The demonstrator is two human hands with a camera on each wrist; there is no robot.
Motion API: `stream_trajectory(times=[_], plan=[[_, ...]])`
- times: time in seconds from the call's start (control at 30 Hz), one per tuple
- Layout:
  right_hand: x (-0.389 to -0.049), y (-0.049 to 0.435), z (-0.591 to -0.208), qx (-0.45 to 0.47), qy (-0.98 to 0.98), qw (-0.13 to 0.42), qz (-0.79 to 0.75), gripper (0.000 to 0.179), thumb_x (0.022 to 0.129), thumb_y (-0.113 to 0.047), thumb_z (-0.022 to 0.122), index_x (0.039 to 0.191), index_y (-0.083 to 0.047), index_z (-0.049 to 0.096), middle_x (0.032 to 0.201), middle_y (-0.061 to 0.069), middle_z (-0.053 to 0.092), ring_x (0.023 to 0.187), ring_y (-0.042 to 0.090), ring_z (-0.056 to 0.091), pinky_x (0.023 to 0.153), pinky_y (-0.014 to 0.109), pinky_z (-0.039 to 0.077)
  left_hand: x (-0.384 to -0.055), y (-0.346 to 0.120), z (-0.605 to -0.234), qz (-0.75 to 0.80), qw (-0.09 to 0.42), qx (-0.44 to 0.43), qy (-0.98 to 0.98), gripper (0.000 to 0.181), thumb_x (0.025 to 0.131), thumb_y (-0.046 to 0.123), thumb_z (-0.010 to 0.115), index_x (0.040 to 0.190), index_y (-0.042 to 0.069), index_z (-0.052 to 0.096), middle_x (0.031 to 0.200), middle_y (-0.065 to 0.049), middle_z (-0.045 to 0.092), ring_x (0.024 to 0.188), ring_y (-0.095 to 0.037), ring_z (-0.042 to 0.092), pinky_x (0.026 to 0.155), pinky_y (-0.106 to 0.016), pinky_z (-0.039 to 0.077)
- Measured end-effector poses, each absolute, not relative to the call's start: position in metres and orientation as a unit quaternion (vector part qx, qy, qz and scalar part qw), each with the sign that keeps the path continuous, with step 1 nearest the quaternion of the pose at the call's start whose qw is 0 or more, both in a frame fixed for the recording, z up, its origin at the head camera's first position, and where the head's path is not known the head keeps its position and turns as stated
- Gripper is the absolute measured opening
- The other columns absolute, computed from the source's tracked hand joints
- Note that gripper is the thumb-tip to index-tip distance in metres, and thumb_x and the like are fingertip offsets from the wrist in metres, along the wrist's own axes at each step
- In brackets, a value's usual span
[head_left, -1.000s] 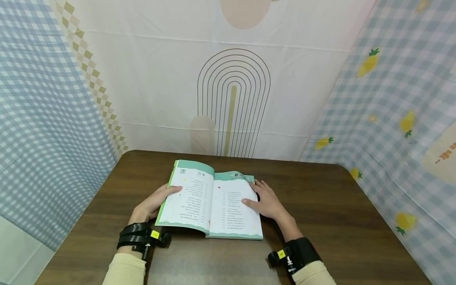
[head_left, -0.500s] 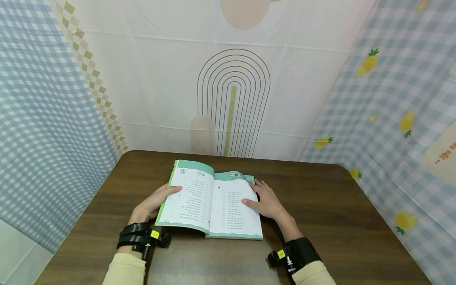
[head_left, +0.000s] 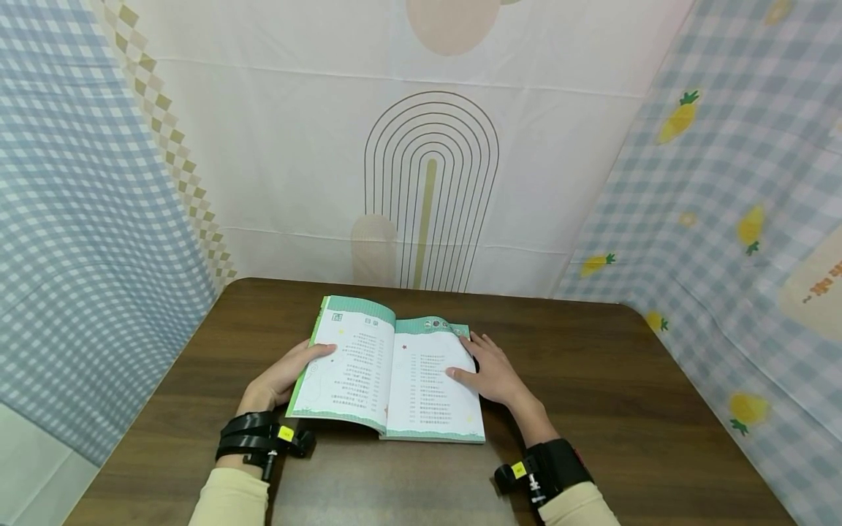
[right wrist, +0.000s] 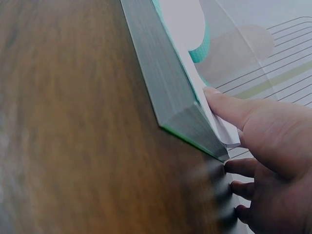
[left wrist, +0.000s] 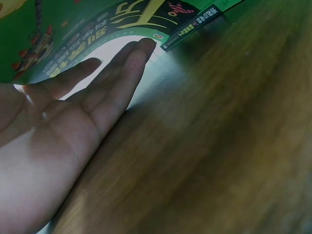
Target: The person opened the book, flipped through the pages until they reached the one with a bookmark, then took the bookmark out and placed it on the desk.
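Note:
An open book (head_left: 421, 387) with green-banded white pages of printed text lies on the table, its left side raised and curved. My left hand (head_left: 286, 374) holds that raised side, thumb on the page and fingers beneath. The left wrist view shows those fingers (left wrist: 112, 92) extended under the green printed cover (left wrist: 63, 34). My right hand (head_left: 493, 372) holds the right edge, thumb on the page. In the right wrist view the thumb (right wrist: 226, 105) lies over a page by the corner of the thick page block (right wrist: 165, 63), with the other fingertips beside the edge.
The brown wooden table (head_left: 631, 409) extends around the book, its far edge against a white patterned cloth (head_left: 296, 161). Blue checked cloths hang at the left (head_left: 99, 219) and right (head_left: 710, 241). Each wrist wears a black strapped camera.

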State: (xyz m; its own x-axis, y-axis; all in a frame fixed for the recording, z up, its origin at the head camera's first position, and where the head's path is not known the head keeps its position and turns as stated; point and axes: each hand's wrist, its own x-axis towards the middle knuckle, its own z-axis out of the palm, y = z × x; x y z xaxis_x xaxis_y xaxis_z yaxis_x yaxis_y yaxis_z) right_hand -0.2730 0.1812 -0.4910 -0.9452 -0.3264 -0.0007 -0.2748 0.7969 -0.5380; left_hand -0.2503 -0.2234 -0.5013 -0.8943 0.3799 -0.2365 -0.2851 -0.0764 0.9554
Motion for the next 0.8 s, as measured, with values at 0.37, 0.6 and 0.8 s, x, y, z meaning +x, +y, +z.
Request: stream_trajectory(times=[0.37,0.6,0.8], plan=[[-0.2714,0.1792,-0.4899,-0.159,0.947,0.052,-0.274,0.082,0.100,-0.046,0.071,0.163,-0.003,0.038,0.169,0.027,0.030,0.159,0.048,0.016,0.124,0.071,0.017,-0.2500,-0.2234,-0.5036,0.729,0.228,0.038,0.644,0.060,0.111,0.036,0.056,0.159,0.008,0.034,0.114,-0.010,0.076,0.093,-0.025,0.078,0.075,-0.037,0.065],[-0.2700,0.1777,-0.4859,-0.155,0.946,0.047,-0.280,0.083,0.099,-0.042,0.074,0.164,-0.005,0.038,0.168,0.028,0.029,0.157,0.050,0.019,0.122,0.071,0.023,-0.2505,-0.2235,-0.5020,0.730,0.229,0.036,0.642,0.062,0.111,0.036,0.057,0.160,0.008,0.032,0.114,-0.010,0.076,0.094,-0.025,0.078,0.075,-0.037,0.065],[-0.2699,0.1742,-0.4832,-0.151,0.946,0.029,-0.284,0.084,0.096,-0.039,0.080,0.163,-0.008,0.040,0.167,0.026,0.033,0.156,0.049,0.024,0.120,0.067,0.032,-0.2503,-0.2241,-0.5006,0.730,0.227,0.031,0.643,0.064,0.110,0.036,0.058,0.161,0.009,0.031,0.114,-0.010,0.076,0.094,-0.025,0.078,0.075,-0.037,0.065]])
